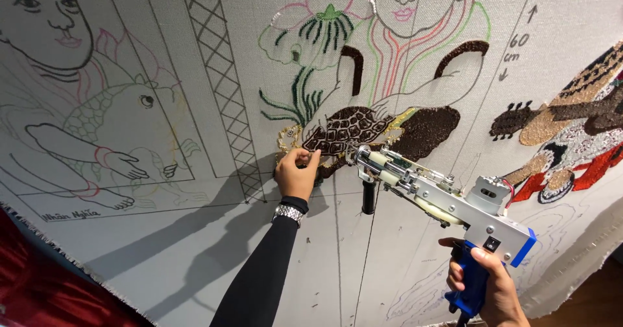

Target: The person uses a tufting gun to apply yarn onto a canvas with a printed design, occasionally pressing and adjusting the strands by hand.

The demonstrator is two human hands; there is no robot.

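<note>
We have the tufting gun (448,203) up at the stretched cloth (195,236), its tip against the tufted turtle (347,129). Our right hand (483,285) is wrapped tight around the blue grip; our left hand (297,174), fingers curled in, presses the fabric just beside the tip (uncomfortably close). If the gun drifts left, we judge it could catch those fingers or stray over the finished brown pile.

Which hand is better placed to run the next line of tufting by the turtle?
Right, probably. The right hand grips the tufting gun, its tip at the turtle motif; the left hand presses the cloth.
</note>
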